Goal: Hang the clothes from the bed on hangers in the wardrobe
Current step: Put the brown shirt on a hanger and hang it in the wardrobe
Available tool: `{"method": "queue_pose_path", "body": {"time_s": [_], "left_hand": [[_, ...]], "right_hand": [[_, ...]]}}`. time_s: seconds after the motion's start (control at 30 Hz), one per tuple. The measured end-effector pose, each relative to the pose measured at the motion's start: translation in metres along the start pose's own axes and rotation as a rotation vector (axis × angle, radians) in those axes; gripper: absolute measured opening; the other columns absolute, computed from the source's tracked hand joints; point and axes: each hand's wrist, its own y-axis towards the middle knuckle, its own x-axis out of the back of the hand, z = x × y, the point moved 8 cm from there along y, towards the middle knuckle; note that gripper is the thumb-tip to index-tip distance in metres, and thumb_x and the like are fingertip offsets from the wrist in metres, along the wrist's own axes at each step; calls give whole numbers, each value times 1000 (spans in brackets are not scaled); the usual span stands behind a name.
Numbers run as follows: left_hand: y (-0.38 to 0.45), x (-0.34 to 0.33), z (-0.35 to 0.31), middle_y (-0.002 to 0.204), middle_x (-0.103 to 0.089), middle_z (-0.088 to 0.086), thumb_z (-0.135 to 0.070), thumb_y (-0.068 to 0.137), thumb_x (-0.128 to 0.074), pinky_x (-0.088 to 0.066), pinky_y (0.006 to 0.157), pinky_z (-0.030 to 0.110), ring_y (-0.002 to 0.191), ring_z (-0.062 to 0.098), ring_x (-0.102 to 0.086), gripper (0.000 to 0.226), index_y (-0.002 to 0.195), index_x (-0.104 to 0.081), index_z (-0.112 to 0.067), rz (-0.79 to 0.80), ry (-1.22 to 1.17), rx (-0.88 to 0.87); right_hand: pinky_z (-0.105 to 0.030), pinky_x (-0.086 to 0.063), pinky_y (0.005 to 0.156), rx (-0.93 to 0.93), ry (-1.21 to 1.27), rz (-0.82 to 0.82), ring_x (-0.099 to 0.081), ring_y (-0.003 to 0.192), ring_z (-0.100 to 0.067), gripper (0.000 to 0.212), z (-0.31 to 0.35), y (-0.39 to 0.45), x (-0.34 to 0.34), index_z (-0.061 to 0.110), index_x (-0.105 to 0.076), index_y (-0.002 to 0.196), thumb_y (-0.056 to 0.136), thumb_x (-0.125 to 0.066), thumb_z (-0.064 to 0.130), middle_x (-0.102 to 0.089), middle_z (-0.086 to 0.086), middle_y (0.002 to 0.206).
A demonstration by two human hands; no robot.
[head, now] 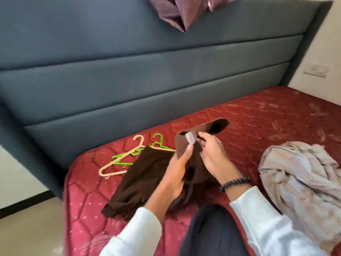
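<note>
A dark brown garment (145, 174) lies on the red mattress (258, 122), its collar end lifted. My left hand (177, 174) grips the collar, thumb near a grey label. My right hand (214, 156) pinches the cloth just right of that label; a dark bead bracelet circles its wrist. A beige hanger (118, 163) and a green hanger (158, 143) lie tangled on the mattress to the left, partly under the brown garment. A crumpled pale striped garment (302, 182) sits on the bed at the right.
A grey-blue padded headboard (147, 71) runs behind the bed. Purple shiny cushions (184, 12) sit at its top edge. My dark trouser knee (212, 230) rests on the mattress. Floor shows at lower left; a wall switch (316, 70) is at right.
</note>
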Motion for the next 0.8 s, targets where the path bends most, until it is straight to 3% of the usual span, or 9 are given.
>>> {"method": "queue_pose_path", "body": {"time_s": [0.13, 0.23, 0.33, 0.43, 0.5, 0.57, 0.63, 0.73, 0.8], "left_hand": [[-38, 69, -116, 95, -77, -6, -50, 92, -62, -56, 92, 42, 94, 13, -72, 29, 96, -76, -26, -364, 594, -278], [-74, 104, -179, 79, -71, -12, -52, 91, -62, -51, 75, 33, 72, 5, -63, 30, 81, -77, -28, -368, 911, -292], [-112, 121, -221, 79, -69, -14, -49, 93, -61, -51, 73, 32, 71, 0, -57, 25, 92, -78, -31, -314, 1135, -313], [-143, 128, -235, 82, -72, -1, -59, 85, -64, -53, 74, 35, 73, 2, -57, 37, 97, -74, -26, -250, 1349, -264], [-152, 125, -230, 83, -71, -9, -48, 86, -72, -49, 71, 23, 72, -6, -57, 19, 96, -73, -32, -153, 1453, -181], [-160, 118, -222, 84, -66, -16, -40, 85, -75, -40, 69, 7, 74, -13, -56, 18, 102, -71, -35, -80, 1632, -137], [-162, 117, -222, 88, -58, -13, -35, 89, -73, -36, 71, 4, 80, -10, -54, 21, 109, -72, -31, -72, 1766, -181], [-172, 123, -241, 93, -55, -4, -26, 94, -67, -36, 72, 12, 83, 4, -56, 17, 109, -73, -30, -177, 1755, -313], [-180, 132, -251, 95, -56, -4, -14, 95, -64, -38, 75, 14, 87, 9, -56, 25, 111, -74, -30, -259, 1720, -388]], "right_hand": [[-29, -55, 61, 223, -292, 202, -68, 70, -15, 10, 27, -12, -77, 23, -63, 90, 99, -59, 20, -71, -3, 81], [-35, -49, 71, 351, -259, 196, -60, 78, -17, 25, 43, -16, -100, 28, -66, 69, 92, -65, 18, -65, -3, 80], [-43, -49, 80, 376, -291, 131, -60, 83, -21, 12, 34, -18, -106, 23, -62, 72, 68, -69, 32, -64, -1, 81], [-38, -46, 102, 640, -588, 143, -57, 113, -21, 49, 21, -41, -122, 27, -55, 104, 60, -73, 18, -58, 1, 111], [-20, -33, 110, 815, -822, 506, -46, 128, -8, 72, 1, -71, -158, 28, -49, 131, 64, -73, 17, -50, 7, 133], [-10, -29, 107, 716, -1067, 871, -44, 129, 4, 75, -40, -96, -185, 34, -45, 141, 75, -79, 26, -50, 17, 138], [-17, -39, 106, 519, -1169, 1019, -54, 120, 6, 61, -78, -98, -190, 40, -50, 135, 81, -77, 39, -60, 24, 129], [-41, -50, 100, 444, -1109, 925, -66, 105, -8, 39, -93, -81, -182, 30, -62, 116, 83, -70, 47, -71, 12, 110], [-46, -51, 89, 476, -1039, 861, -66, 87, -15, 32, -87, -72, -173, 17, -67, 103, 88, -67, 45, -71, 6, 94]]}}
